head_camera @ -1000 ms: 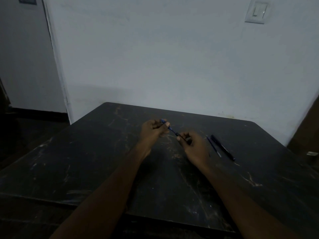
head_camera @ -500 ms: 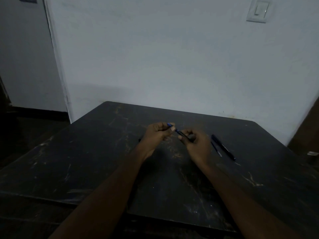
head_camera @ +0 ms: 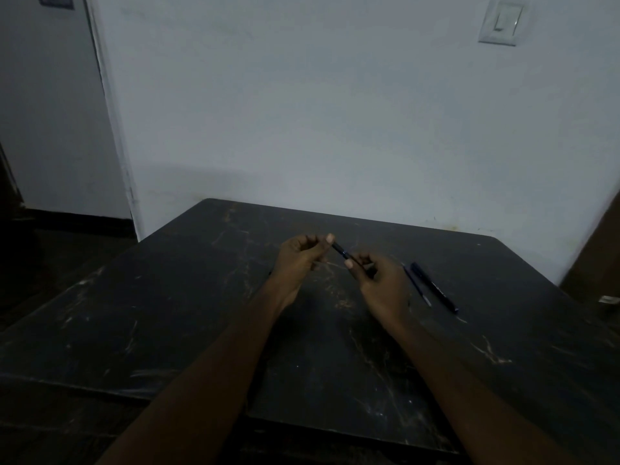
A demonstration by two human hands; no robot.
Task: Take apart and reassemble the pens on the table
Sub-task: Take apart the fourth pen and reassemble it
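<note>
Both hands hold one dark blue pen [head_camera: 340,252] above the middle of the black table [head_camera: 167,313]. My left hand [head_camera: 302,260] pinches its upper left end between thumb and fingers. My right hand [head_camera: 379,283] grips the lower right end, and its fingers hide that part of the pen. To the right, two pieces lie on the table: a thin pen refill [head_camera: 416,285] and a thicker dark pen barrel [head_camera: 434,287], side by side and slanted toward the front right.
The table stands against a white wall [head_camera: 335,129] with a light switch [head_camera: 501,23] at the upper right. A brown object [head_camera: 597,263] stands off the table's right edge. Dark floor lies to the left.
Both hands have drifted slightly to the right and closer together with the pen. The blue end at my left fingers now shows less.
</note>
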